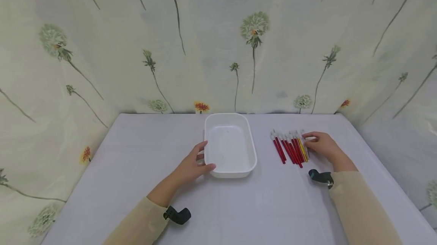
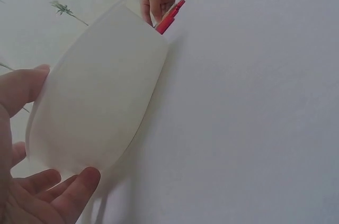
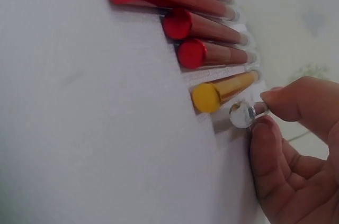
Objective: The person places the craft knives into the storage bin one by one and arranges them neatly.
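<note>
A white rectangular tray (image 1: 228,150) rests on the table with its inside bare. My left hand (image 1: 191,167) grips its near-left side, thumb and fingers spread along the rim; the left wrist view shows them around the tray's outer wall (image 2: 100,91). To the right lies a row of slim red pen-like sticks (image 1: 295,150) with whitish tops, plus one yellow stick (image 3: 206,97). At the row's right end my right hand (image 1: 324,146) pinches a clear or silvery pen-like stick (image 3: 242,115) between thumb and fingers. Its far part is hidden by the fingers.
A pale cloth covers the table (image 1: 259,207). Behind and at both sides hangs a curtain (image 1: 211,47) printed with dandelions. Dark cameras (image 1: 177,215) are strapped at both sleeves.
</note>
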`<act>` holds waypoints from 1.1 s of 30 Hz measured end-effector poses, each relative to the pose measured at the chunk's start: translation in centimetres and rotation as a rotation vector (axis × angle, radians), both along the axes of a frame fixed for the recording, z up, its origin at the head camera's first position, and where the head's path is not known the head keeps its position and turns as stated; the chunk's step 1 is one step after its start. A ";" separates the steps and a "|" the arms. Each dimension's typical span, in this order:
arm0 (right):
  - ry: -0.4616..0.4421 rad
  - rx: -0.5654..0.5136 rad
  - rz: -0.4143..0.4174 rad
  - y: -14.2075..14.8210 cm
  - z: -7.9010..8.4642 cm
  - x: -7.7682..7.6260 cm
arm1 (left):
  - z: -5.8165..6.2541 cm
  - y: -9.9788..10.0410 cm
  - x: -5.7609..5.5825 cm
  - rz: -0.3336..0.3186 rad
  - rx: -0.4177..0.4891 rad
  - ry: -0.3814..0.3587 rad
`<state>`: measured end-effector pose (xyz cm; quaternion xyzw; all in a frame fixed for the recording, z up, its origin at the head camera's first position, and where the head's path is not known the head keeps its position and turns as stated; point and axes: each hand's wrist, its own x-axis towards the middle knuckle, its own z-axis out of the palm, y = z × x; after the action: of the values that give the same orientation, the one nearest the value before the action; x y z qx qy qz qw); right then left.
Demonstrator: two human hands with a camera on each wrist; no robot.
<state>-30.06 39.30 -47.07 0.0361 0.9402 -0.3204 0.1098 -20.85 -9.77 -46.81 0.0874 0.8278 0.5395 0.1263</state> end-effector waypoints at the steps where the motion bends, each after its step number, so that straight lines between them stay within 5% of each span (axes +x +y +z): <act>1: -0.002 -0.020 -0.011 0.1 -0.1 0.1 | 0.0 0.0 0.0 -0.003 0.004 0.000; 10: 0.023 -0.119 -0.045 0.3 -0.5 0.8 | -0.2 -0.3 0.0 -0.009 0.012 0.010; 33: 0.021 -0.410 -0.097 -2.7 3.6 4.2 | -0.6 -0.3 -0.1 0.012 0.058 0.002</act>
<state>-25.87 36.64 -43.50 0.0550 0.8537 -0.5101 0.0894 -20.93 -10.06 -47.42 0.0865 0.8125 0.5640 0.1196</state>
